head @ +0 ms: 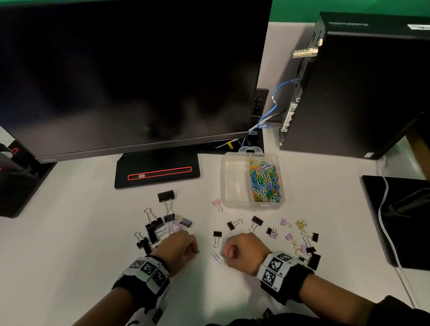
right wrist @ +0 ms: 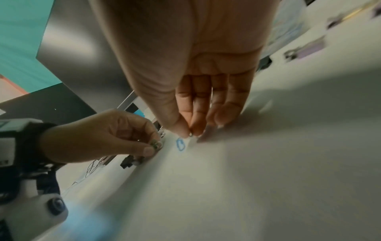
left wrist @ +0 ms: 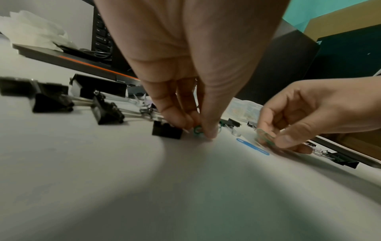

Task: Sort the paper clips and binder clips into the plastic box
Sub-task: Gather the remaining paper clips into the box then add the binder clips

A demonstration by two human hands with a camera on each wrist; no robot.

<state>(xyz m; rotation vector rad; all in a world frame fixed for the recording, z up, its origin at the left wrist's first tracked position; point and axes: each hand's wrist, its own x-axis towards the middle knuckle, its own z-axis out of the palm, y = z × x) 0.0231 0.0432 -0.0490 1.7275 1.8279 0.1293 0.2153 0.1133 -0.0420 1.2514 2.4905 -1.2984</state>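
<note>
From the head view, both hands rest low on the white counter. The left hand pinches a green paper clip; the right hand pinches another. A blue paper clip lies between them. Beyond the right hand stands the clear plastic box, one side full of many-coloured paper clips. Black and lilac binder clips lie scattered around both hands.

The left wrist view shows the fingertips closed on a small green loop.

In the right wrist view, thumb and forefinger meet on a clip, blurred.

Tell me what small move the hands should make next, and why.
Probably lift both hands and carry what they pinch to the plastic box. The left hand pinches a green paper clip, and the right hand pinches another. The box's right compartment already holds the colourful paper clips.
</note>
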